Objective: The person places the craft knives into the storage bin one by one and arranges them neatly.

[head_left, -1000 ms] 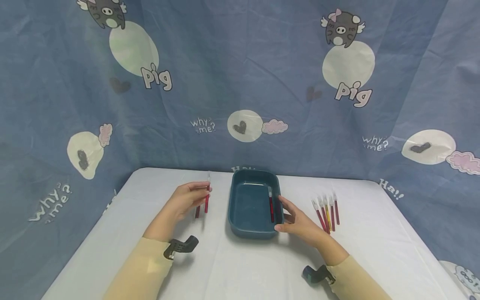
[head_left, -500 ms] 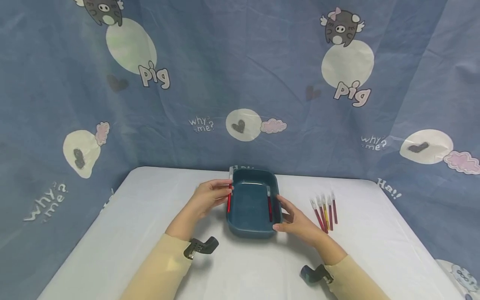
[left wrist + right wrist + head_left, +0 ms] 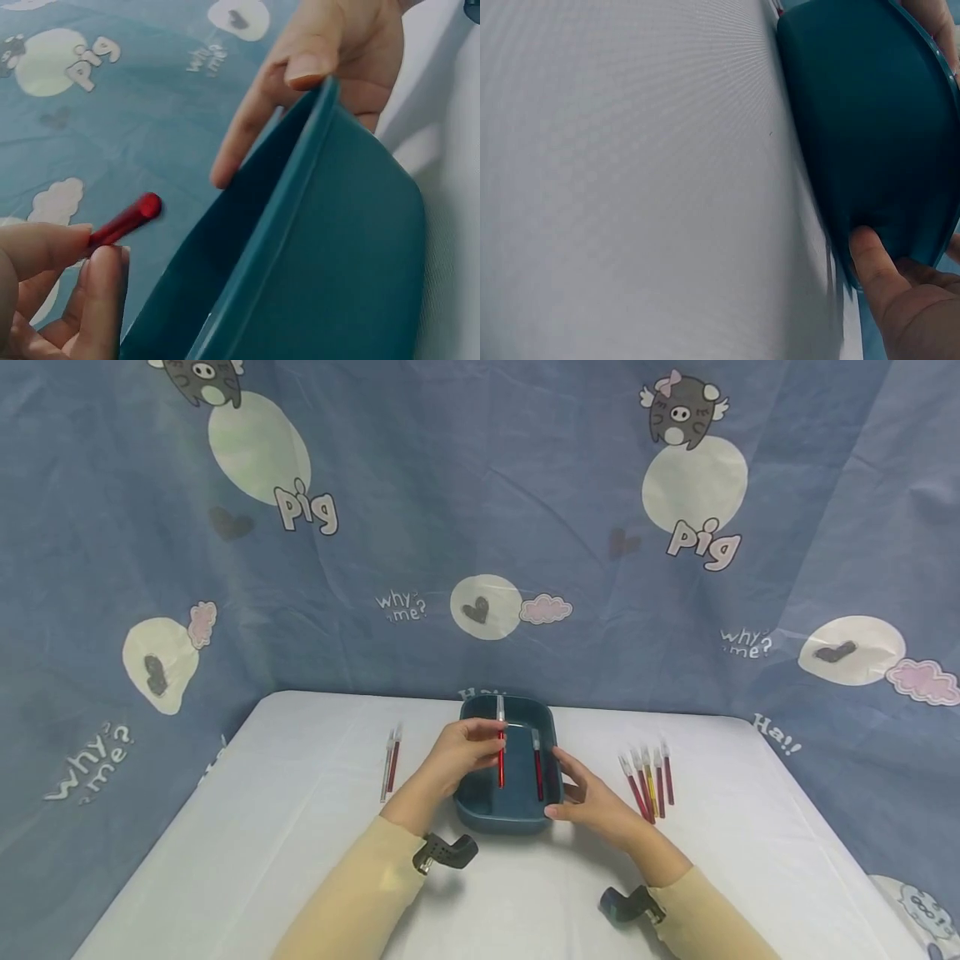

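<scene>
My left hand (image 3: 467,748) pinches a slim red pen-style craft knife (image 3: 501,767) with a clear cap, held lengthwise above a dark teal bin (image 3: 510,822). In the left wrist view, the shiny red barrel (image 3: 129,219) of this knife sticks out between thumb and fingers. My right hand (image 3: 596,806) grips the bin's right side; its thumb (image 3: 870,251) presses the outer wall near a corner in the right wrist view. Inside the bin, along the right wall, lies another red craft knife (image 3: 538,773).
Two more knives, one silver (image 3: 387,770) and one red (image 3: 393,765), lie left of the bin. Several red ones and a gold one (image 3: 651,785) lie to its right. Behind the white table (image 3: 315,760) hangs a blue printed cloth (image 3: 375,527).
My left hand has carried the red craft knife rightward from the table's left part to over the bin, uncovering the two knives there. The right hand stays on the bin.
</scene>
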`<control>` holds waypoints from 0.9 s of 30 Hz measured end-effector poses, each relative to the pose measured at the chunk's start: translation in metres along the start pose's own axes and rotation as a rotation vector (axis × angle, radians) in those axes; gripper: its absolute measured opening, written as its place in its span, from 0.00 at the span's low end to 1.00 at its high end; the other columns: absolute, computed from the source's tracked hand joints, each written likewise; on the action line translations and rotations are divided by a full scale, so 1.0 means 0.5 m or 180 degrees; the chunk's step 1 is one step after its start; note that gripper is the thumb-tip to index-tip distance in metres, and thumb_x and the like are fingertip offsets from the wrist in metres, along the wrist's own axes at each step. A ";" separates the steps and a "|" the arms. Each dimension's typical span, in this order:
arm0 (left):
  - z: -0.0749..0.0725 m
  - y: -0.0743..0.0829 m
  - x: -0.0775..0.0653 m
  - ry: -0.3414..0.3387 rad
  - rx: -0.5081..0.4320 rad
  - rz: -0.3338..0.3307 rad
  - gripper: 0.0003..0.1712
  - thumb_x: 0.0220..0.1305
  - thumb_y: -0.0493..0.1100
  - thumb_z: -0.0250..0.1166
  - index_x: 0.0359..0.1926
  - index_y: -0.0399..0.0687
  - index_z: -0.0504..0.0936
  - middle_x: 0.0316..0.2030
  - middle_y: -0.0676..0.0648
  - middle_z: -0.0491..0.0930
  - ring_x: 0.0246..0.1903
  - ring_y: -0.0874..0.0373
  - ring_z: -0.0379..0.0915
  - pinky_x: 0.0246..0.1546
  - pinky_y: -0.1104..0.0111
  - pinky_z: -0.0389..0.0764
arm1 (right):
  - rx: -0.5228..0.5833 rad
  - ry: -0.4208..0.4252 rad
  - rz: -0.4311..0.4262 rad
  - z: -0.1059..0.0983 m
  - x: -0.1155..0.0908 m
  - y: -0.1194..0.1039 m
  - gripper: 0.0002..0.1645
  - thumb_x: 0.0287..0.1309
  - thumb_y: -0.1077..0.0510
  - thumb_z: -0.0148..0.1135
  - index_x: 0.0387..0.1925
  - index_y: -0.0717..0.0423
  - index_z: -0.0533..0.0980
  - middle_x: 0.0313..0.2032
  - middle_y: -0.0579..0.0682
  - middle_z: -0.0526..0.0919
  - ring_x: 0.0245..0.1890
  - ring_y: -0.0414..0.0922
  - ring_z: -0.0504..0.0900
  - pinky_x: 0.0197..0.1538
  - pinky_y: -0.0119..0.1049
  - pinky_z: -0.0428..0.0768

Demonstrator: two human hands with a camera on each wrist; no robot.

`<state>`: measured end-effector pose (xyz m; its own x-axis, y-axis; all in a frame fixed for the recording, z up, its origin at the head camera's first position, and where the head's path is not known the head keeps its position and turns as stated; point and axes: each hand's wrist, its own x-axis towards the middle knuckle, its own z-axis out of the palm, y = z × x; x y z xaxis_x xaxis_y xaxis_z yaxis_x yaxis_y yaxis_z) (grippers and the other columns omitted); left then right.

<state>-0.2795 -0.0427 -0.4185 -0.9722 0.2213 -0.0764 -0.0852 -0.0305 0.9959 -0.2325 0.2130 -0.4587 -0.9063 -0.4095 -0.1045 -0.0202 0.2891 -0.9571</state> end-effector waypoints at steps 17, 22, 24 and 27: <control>0.090 -0.038 0.061 0.0151 0.0558 -0.0201 0.19 0.60 0.25 0.67 0.53 0.33 0.82 0.34 0.43 0.82 0.25 0.60 0.78 0.29 0.69 0.86 | 0.0057 -0.0018 -0.0025 0.003 0.001 0.002 0.59 0.58 0.58 0.73 0.80 0.46 0.45 0.78 0.61 0.42 0.74 0.68 0.53 0.68 0.59 0.67; 0.095 -0.044 0.067 0.0173 0.0637 -0.0329 0.18 0.60 0.25 0.67 0.52 0.32 0.82 0.34 0.43 0.82 0.25 0.60 0.78 0.30 0.68 0.86 | 0.0078 -0.0041 -0.0048 0.002 0.001 0.001 0.59 0.58 0.57 0.73 0.80 0.47 0.45 0.78 0.61 0.42 0.74 0.67 0.53 0.67 0.59 0.68; 0.096 -0.047 0.070 0.0215 0.0728 -0.0358 0.18 0.59 0.25 0.67 0.51 0.33 0.82 0.32 0.43 0.82 0.24 0.60 0.78 0.29 0.68 0.86 | 0.0079 -0.0046 -0.0051 0.001 0.001 0.001 0.59 0.59 0.57 0.72 0.80 0.47 0.45 0.78 0.61 0.42 0.74 0.67 0.53 0.67 0.59 0.68; 0.095 -0.054 0.077 0.0254 0.0876 -0.0387 0.17 0.58 0.24 0.67 0.49 0.33 0.83 0.30 0.44 0.80 0.23 0.60 0.77 0.27 0.69 0.85 | 0.0079 -0.0048 -0.0048 0.000 0.000 0.002 0.59 0.59 0.58 0.72 0.80 0.47 0.45 0.78 0.61 0.42 0.74 0.67 0.53 0.67 0.59 0.68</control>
<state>-0.3041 0.0132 -0.4460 -0.9734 0.1297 -0.1887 -0.1504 0.2590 0.9541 -0.2326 0.2134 -0.4596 -0.8995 -0.4266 -0.0939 -0.0232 0.2612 -0.9650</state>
